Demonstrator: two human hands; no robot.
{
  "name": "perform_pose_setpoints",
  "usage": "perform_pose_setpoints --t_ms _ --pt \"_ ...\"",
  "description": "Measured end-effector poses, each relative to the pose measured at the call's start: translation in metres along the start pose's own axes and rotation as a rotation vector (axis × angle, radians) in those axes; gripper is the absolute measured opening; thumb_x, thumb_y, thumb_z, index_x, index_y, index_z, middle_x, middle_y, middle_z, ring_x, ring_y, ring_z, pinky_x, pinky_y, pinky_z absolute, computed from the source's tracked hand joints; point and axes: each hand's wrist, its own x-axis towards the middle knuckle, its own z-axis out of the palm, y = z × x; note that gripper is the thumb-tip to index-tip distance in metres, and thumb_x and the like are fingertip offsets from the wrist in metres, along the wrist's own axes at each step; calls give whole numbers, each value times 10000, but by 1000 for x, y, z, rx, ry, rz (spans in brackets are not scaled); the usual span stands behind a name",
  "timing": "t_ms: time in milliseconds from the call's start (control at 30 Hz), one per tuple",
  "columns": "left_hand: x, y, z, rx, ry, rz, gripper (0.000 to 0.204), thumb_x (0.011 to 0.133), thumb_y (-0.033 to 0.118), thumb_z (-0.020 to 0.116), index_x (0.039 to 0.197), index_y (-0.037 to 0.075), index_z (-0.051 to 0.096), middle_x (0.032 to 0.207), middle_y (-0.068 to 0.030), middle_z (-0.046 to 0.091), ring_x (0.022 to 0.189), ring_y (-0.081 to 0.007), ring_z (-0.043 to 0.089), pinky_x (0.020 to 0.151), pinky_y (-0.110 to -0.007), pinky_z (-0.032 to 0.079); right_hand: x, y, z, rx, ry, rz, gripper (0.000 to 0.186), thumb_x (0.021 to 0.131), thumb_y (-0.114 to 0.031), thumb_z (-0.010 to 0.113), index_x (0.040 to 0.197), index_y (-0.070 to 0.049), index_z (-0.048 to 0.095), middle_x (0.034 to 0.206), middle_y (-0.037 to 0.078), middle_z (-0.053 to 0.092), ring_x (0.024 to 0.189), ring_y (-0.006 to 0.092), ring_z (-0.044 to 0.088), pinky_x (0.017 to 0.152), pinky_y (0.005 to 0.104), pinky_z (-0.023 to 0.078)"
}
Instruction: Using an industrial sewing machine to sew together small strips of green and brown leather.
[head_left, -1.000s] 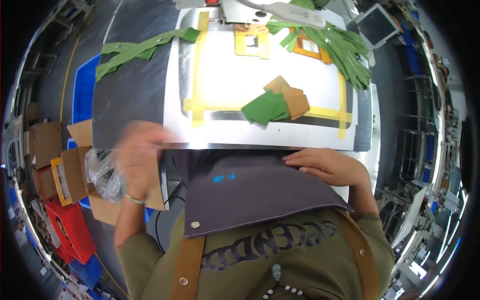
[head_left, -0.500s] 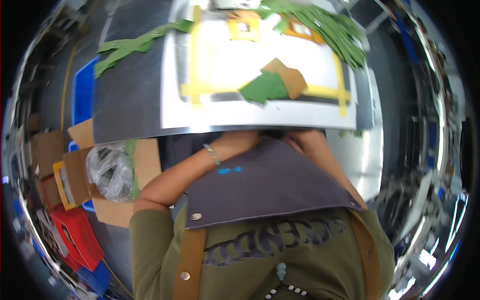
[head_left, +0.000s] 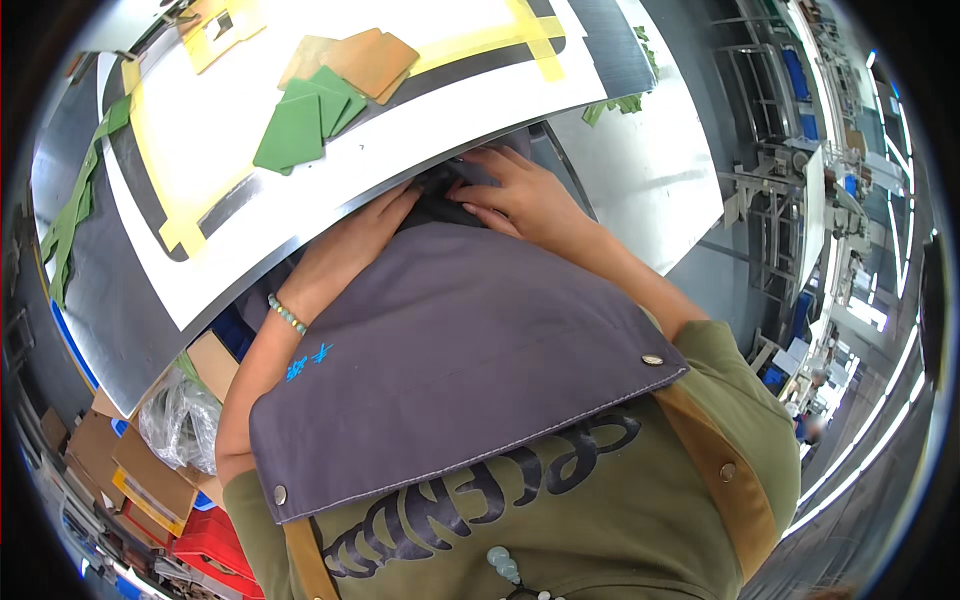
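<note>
Both my hands are low over my lap, just in front of the worktable's near edge, at the dark purple-grey apron (head_left: 460,350) I wear. My left hand (head_left: 365,230) lies against the cloth, fingers pressed together, their tips hidden in a dark fold. Beside it my right hand (head_left: 520,195) has its fingers bent inward at the same black patch. Whatever is between them is too dark to make out. On the white board (head_left: 250,215) beyond lie several green leather-like pieces (head_left: 295,125), overlapping a few tan pieces (head_left: 375,65).
Yellow tape (head_left: 190,235) frames the board. A yellow template (head_left: 220,30) lies at the far left, and green strips (head_left: 85,200) hang over the left side. A cardboard box (head_left: 155,450) with clear plastic film (head_left: 180,420) stands below. A metal surface (head_left: 650,180) is at right.
The view has turned, so the table now slants up to the right. Both hands stay together at the apron, now more in view. The green and tan pieces appear more fanned out.
</note>
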Motion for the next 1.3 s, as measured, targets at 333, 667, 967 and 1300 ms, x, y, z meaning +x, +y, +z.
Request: perform_pose_setpoints --t_ms 333,667,967,1300 --pt "-30 19 -55 -266 -90 2 544 962 -16 533 1495 82 566 1592 -93 536 1431 -329 530 1185 -385 434 -9 15 15 -290 -61 188 222 853 -131 695 1041 -45 777 1422 190 616 1278 358 620 1005 441 559" --pt "-60 97 -171 -611 196 415 409 927 -18 600 1333 -14 653 1275 -255 725 1083 -369 750 883 -410 610 31 23 -1 -76 -302 295 385 898 -137 555 1209 -114 782 972 227 727 961 399 702 908 502 566" --pt "-35 168 -147 -883 634 576 375 987 250 744 1266 0 732 998 -181 811 770 -259 775 640 -273 628 30 16 -11 -234 -275 290 409 883 -149 604 1244 -205 787 949 194 745 902 375 712 838 488 580" --pt "-21 158 -141 -721 761 800 339 886 194 785 1176 18 788 1099 -160 801 763 -230 729 599 -272 535 35 17 -9 -290 -341 360 347 872 -125 634 1164 -208 804 972 179 748 956 357 729 869 483 589"
